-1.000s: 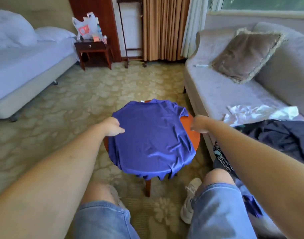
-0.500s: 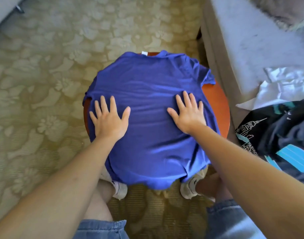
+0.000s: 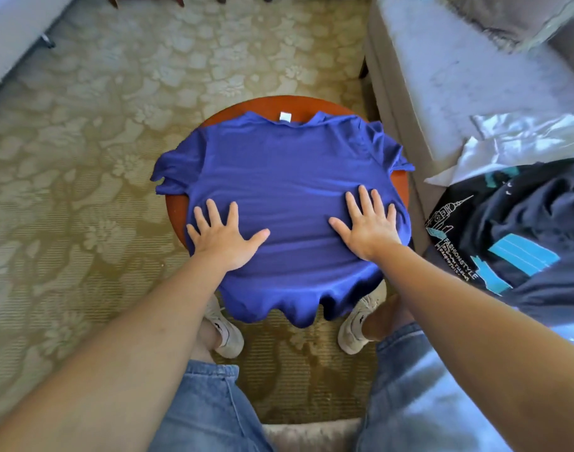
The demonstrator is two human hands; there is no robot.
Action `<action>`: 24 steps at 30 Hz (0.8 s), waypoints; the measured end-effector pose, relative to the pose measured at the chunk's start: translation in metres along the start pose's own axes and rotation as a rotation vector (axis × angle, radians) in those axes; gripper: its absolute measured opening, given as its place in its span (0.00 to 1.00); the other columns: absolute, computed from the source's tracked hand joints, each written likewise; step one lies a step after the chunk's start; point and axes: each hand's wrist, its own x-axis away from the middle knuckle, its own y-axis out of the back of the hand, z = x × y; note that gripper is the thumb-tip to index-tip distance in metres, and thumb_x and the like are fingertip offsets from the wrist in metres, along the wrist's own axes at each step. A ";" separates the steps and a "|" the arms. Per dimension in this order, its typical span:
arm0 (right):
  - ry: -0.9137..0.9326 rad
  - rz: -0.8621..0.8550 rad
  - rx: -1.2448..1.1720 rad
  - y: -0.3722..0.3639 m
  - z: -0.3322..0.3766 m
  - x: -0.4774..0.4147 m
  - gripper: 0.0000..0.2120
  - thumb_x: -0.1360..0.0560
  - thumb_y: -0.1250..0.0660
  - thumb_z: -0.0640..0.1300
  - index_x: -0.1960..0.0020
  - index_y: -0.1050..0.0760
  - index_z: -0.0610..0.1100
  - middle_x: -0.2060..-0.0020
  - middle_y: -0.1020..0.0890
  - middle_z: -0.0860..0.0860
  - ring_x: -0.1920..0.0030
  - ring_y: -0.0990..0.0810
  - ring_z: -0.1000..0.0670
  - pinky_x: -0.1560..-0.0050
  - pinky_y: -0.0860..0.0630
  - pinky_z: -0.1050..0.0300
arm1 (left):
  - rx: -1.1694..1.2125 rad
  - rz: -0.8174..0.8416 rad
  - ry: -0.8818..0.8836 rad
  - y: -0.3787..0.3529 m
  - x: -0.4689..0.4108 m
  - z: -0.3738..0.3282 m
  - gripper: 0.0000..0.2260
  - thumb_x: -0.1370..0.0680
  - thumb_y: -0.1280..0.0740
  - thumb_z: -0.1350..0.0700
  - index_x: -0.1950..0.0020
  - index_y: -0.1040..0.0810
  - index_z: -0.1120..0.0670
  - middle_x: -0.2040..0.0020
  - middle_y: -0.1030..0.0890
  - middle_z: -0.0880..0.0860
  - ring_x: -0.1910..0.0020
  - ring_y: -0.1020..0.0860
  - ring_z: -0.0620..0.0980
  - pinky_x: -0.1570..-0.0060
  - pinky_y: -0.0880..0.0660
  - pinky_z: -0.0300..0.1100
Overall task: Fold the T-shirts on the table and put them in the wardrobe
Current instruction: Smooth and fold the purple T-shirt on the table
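Observation:
A blue T-shirt (image 3: pixel 285 177) lies spread flat over a small round wooden table (image 3: pixel 240 107), collar and white tag at the far side, hem hanging over the near edge. My left hand (image 3: pixel 222 238) presses flat on the shirt's lower left part, fingers straight and spread. My right hand (image 3: pixel 368 226) presses flat on its lower right part in the same way. Both sleeves lie out to the sides.
A grey sofa (image 3: pixel 442 70) stands right of the table, with a dark printed T-shirt (image 3: pixel 513 236) and a white garment (image 3: pixel 513 141) on it. A bed edge (image 3: pixel 15 37) shows at far left. My knees and shoes are below the table on patterned carpet.
Both hands went from gripping the shirt's sides to pressing flat on it, then slid outward toward its edges. The view tilted down over the table.

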 end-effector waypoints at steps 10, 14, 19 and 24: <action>-0.087 -0.013 0.040 0.030 0.010 0.027 0.32 0.22 0.46 0.67 0.30 0.35 0.43 0.29 0.38 0.42 0.28 0.40 0.37 0.28 0.45 0.36 | -0.021 -0.040 0.030 0.023 0.029 -0.014 0.39 0.25 0.52 0.27 0.22 0.42 0.51 0.22 0.44 0.57 0.25 0.43 0.63 0.30 0.42 0.57; -0.010 0.022 -0.025 0.029 0.048 0.010 0.32 0.19 0.48 0.62 0.22 0.49 0.46 0.22 0.53 0.44 0.22 0.56 0.40 0.26 0.53 0.35 | 0.078 -0.259 0.013 0.027 0.005 -0.003 0.28 0.20 0.45 0.36 0.27 0.36 0.52 0.26 0.38 0.57 0.28 0.41 0.60 0.32 0.39 0.56; 0.118 0.075 -0.079 0.020 0.108 -0.027 0.32 0.18 0.52 0.62 0.20 0.55 0.49 0.21 0.59 0.47 0.22 0.62 0.43 0.25 0.58 0.37 | 0.355 -0.416 0.204 0.031 -0.040 0.028 0.29 0.20 0.39 0.41 0.22 0.42 0.50 0.22 0.46 0.58 0.23 0.48 0.60 0.27 0.43 0.57; 0.205 0.037 -0.017 -0.004 0.155 -0.061 0.34 0.21 0.58 0.66 0.20 0.57 0.52 0.21 0.60 0.48 0.22 0.63 0.44 0.26 0.60 0.35 | 0.694 -0.365 0.448 0.043 -0.085 0.068 0.36 0.21 0.37 0.40 0.20 0.51 0.48 0.22 0.46 0.61 0.24 0.45 0.60 0.27 0.43 0.55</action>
